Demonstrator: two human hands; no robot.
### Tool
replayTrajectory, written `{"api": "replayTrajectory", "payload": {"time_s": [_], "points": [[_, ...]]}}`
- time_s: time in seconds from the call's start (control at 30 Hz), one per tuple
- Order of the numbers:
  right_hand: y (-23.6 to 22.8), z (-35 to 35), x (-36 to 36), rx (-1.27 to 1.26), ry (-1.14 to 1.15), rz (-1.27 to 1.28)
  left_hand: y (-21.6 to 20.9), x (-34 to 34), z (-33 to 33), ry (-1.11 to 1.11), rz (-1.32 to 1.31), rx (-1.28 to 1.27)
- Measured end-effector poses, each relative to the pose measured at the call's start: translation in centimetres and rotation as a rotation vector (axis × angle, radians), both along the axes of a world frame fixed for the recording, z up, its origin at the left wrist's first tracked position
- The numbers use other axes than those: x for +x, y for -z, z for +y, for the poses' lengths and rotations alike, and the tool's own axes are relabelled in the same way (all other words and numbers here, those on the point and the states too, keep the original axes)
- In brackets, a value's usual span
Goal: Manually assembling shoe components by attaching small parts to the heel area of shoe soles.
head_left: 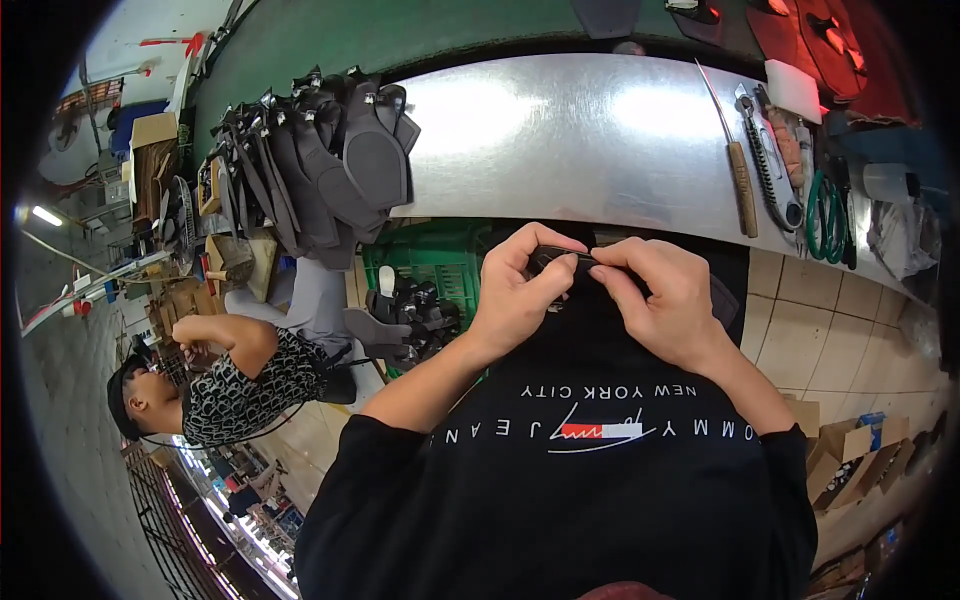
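Close in front of my chest, both hands meet on a thin black strap (545, 258). My left hand (520, 287) pinches it between thumb and fingers. From the other side, my right hand (664, 297) is closed with thumb and forefinger at its end; a thin pale line runs between the fingertips there, too small to name. Behind my right wrist shows the edge of a dark grey sole (727, 303); whether it joins the strap is hidden.
A shiny metal worktop (560, 150) lies ahead, with piled grey sandals (375, 165) at its left. On its right lie a wooden-handled awl (740, 180), a cutter (765, 160) and green-handled scissors (825, 215). A green crate (440, 262) stands below; a co-worker (250, 375) sits left.
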State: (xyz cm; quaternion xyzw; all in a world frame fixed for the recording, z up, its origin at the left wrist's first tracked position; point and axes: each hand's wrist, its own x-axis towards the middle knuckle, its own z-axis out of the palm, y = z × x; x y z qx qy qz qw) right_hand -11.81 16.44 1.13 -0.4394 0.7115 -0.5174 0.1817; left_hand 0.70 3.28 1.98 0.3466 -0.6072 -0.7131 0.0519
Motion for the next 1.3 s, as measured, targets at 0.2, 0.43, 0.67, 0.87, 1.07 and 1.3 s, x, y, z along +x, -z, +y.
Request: {"api": "replayTrajectory", "payload": {"time_s": [0.2, 0.43, 0.67, 0.87, 1.07, 1.3], "points": [[-2.0, -0.1, -2.2, 0.094, -0.154, -0.169, -1.3, 0.4, -0.4, 0.103, 0.023, -0.093], [-3.0, -2.2, -7.4, 0.023, -0.222, -0.184, -0.5, 1.3, -4.9, -0.020, 0.213, 0.292], [1.5, 0.1, -12.1, 0.336, 0.398, 0.710, 3.3, 2.5, -6.8, -0.617, 0.188, 0.862], [4.9, -0.2, -11.0, 0.389, 0.315, 0.620, 6.7, 2.7, -7.1, -0.584, 0.317, 1.127], [2.6, -1.0, -5.4, 0.055, 0.180, -0.165, 6.9, 2.4, -6.2, -0.578, 0.373, 1.136], [0.4, -3.1, -0.3, 0.218, -0.263, -0.857, 6.5, 0.2, -4.6, -0.518, 0.311, 0.938]]}}
